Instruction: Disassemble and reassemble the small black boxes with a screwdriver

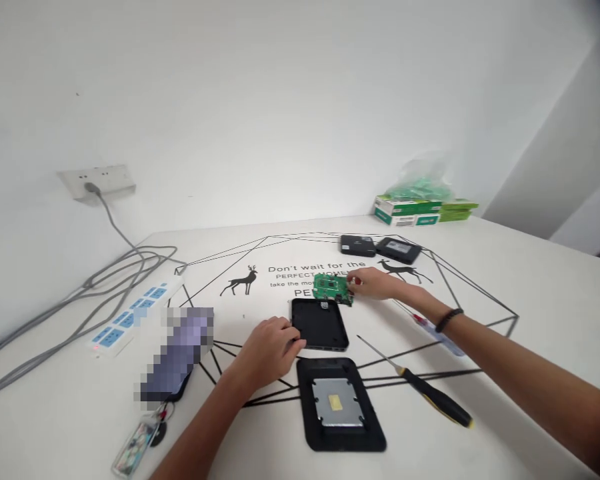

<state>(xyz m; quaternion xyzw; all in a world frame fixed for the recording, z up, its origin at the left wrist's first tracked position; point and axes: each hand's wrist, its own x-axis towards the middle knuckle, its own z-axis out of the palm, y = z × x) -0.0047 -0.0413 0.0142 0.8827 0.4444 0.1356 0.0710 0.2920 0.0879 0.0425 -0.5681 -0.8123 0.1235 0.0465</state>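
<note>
Between the fingers of my right hand (370,283) is the right edge of a green circuit board (330,288), just past the far rim of a black plastic case half (320,323). My left hand (273,347) grips the near left corner of that open case, its thumb over the rim. Closer to me lies a black cover (340,437) with a silver metal plate (337,400) bearing a small yellowish pad. A screwdriver (430,395) with a black and yellow handle rests to the right, its tip pointing toward the case.
Two black box-shaped devices (357,245) sit farther back. A red-tipped clear tool (440,333) lies under my right forearm. At left are a power strip (130,317), grey cables (87,287), a blurred-out phone (185,353) and a keychain (137,443). Green-white boxes (410,210) stand against the wall.
</note>
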